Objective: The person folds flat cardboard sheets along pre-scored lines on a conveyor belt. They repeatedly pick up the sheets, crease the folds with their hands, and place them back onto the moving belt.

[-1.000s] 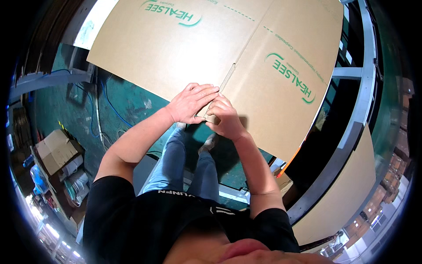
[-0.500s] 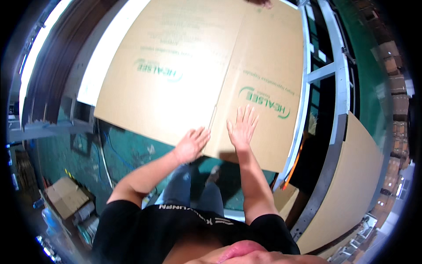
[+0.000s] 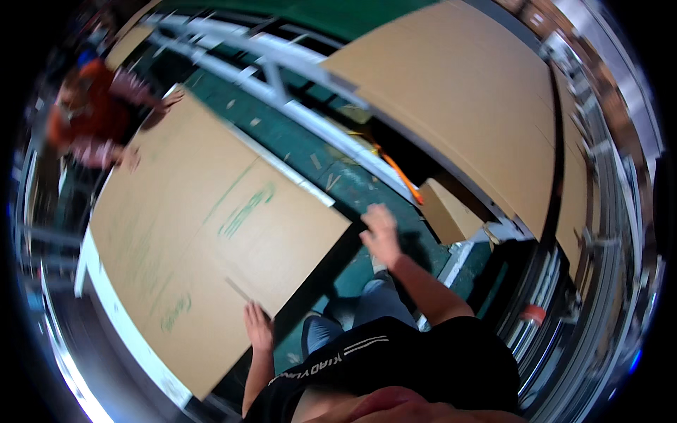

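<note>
On your left, a large printed cardboard sheet lies flat, already laid down, with no fold or lifted edge showing. To your right, a plain brown board spreads beyond a white frame, well apart from your hands. At the sheet's far end, a co-worker in an orange-red top reaches to its edge with both arms. Beside the frame sits a small brown carton.

Your left hand lies at the sheet's near edge, fingers extended and clasping nothing; whether it presses down, the view cannot tell. Your right hand, slightly blurred, is released too, its fingers loosely spread just past the sheet's near corner, apart from the cardboard. An orange strip runs along the frame. Smallest, a dark slit marks the sheet just ahead of your left fingertips. Anything left to do on the sheet, the view doesn't settle.
</note>
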The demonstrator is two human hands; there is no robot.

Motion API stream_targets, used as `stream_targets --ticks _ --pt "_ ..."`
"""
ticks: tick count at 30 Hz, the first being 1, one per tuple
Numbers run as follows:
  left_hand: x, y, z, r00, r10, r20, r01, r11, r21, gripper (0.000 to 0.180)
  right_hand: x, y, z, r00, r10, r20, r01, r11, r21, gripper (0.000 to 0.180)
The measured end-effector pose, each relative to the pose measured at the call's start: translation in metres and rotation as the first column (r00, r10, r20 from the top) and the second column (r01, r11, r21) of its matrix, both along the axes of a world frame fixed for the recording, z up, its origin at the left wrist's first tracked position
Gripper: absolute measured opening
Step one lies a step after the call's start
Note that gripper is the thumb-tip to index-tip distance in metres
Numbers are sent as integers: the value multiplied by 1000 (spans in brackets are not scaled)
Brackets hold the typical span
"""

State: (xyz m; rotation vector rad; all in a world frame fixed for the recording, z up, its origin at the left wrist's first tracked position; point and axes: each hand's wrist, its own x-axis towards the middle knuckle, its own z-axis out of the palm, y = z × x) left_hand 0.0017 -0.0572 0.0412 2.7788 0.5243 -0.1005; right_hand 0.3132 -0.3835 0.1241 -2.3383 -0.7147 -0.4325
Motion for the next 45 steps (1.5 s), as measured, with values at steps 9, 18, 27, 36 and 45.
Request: stream_targets --ticks 9,18,27,36,45 --pt "32 14 -53 953 282 -113 -293 951 -102 48 34 -620 -76 -100 -972 212 796 -206 -569 67" --pt "147 -53 13 709 428 -560 -271 899 344 29 13 -672 -30 202 -211 -956 979 85 188 32" --pt "70 -10 -132 963 227 -142 -93 783 615 24 179 -229 88 524 415 -744 743 205 638 34" --pt "179 -56 41 944 165 285 -170 985 -8 56 65 155 279 -88 971 -224 559 234 795 25" --pt "381 -204 88 928 210 -306 -175 -480 -860 77 152 -69 466 113 888 446 196 -460 866 60"
